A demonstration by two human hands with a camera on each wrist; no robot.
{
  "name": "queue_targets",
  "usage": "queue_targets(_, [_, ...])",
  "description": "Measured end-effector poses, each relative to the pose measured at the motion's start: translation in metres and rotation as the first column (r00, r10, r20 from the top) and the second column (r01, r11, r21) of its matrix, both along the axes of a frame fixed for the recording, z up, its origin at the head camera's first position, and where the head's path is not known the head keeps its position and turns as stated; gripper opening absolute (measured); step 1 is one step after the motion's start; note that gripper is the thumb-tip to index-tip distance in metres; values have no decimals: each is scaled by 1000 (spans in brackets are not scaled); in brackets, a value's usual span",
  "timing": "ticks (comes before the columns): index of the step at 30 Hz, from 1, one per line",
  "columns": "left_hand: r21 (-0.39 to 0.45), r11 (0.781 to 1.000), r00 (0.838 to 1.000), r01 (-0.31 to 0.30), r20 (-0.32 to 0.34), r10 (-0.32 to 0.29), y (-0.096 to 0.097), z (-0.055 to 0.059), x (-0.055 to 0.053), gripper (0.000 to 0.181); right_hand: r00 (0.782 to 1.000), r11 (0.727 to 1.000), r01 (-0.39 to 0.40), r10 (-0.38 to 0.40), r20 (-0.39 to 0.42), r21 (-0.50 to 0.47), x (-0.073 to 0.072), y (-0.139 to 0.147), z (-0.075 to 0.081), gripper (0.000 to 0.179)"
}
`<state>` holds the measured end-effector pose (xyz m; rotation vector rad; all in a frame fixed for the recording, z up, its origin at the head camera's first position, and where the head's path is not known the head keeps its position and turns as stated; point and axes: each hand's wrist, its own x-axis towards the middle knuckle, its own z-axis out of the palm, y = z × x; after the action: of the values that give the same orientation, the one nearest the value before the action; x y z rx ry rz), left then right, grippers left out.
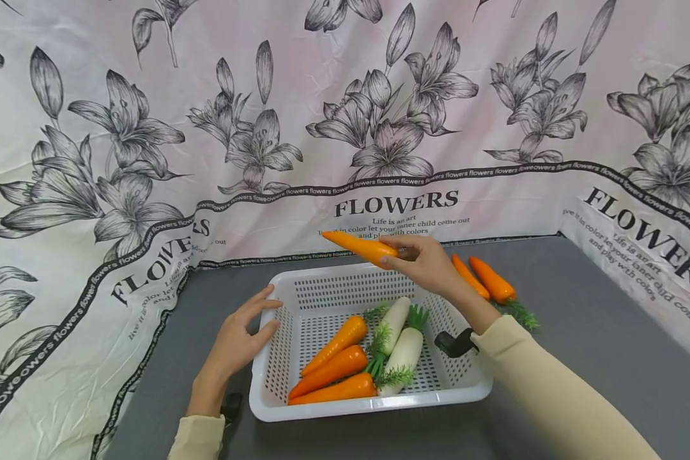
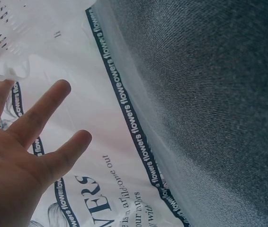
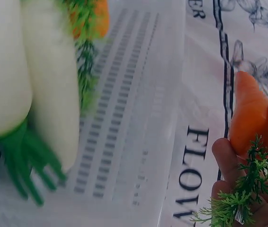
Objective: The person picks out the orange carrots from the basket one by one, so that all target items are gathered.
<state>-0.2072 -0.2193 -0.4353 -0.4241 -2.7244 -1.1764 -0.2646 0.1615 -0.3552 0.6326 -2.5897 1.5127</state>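
Observation:
My right hand [image 1: 428,263] pinches an orange carrot [image 1: 356,246] near its thick end, above the back rim of a white perforated basket [image 1: 299,412]. The tip of this carrot points left; its green leafy top [image 3: 238,198] hangs beside my palm in the right wrist view. At the basket's left rim, my left hand [image 1: 236,335] has its fingers spread, fingertips right at the edge. Inside the basket lie three carrots [image 1: 336,361] on the left, beside two white radishes [image 1: 405,354] with green tops.
On the grey table [image 1: 575,306], right of the basket and partly behind my right arm, lie two more carrots [image 1: 494,281]. A white curtain [image 1: 379,147] printed with flowers rises along the back and both sides.

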Motion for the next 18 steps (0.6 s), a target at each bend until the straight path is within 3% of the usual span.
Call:
queue_targets(6, [-11, 1000, 1000, -4, -5, 4, -3, 1, -1, 37, 997, 997, 75, -75, 3, 14, 1, 25, -1, 48])
queue_targets(18, [-2, 1000, 1000, -9, 19, 9, 0, 0, 0, 37, 970, 970, 236, -239, 43, 51, 13, 80, 8, 55])
